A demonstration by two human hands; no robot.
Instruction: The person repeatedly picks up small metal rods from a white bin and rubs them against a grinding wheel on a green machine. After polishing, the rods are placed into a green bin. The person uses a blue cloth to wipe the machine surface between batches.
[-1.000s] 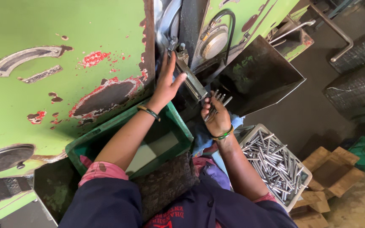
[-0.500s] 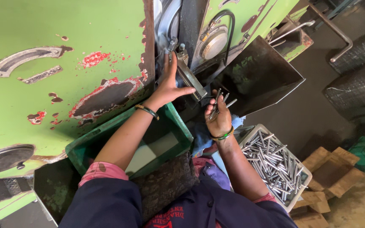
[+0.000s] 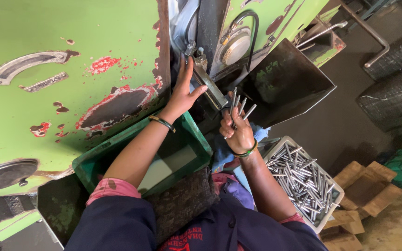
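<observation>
Now, right hand [image 3: 239,132] clutching metal rods [image 3: 239,104]; left hand [image 3: 182,95] — open — on green machine [image 3: 70,37]

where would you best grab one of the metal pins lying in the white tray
Probably by the middle of its shaft, coming from above: the thin silver metal pins lie flat and heaped crosswise in the white rectangular tray, whose walls block the sides. The right hand already holds a bunch.
</observation>
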